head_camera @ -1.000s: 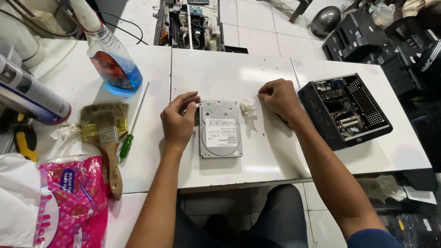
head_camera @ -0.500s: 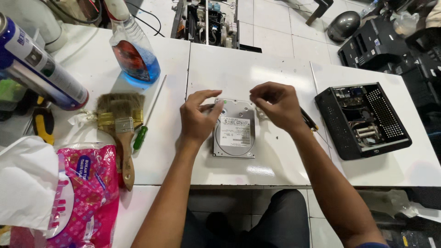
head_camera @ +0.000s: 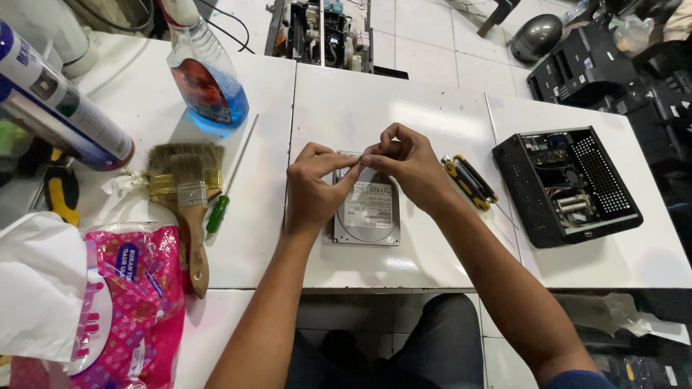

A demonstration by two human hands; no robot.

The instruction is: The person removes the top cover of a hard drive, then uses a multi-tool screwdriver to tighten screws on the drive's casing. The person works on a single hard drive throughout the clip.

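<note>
Beneath the fingers, flat on the white table [head_camera: 432, 108], lies the hard drive [head_camera: 369, 216], label up. Left hand [head_camera: 311, 191] and right hand [head_camera: 407, 166] meet over its top edge, fingertips pinched together; whatever they pinch is too small to tell. Half a second ago the hands were a little apart; now they touch. Right of the fingers: yellow folding tool [head_camera: 470, 178], then black computer case [head_camera: 566, 184]. Left: green screwdriver [head_camera: 220, 210], paintbrush [head_camera: 189, 198], blue spray bottle [head_camera: 205, 79].

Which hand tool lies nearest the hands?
The yellow-and-black folding tool, just beside the right hand; the green-handled screwdriver and paintbrush lie farther left.
</note>
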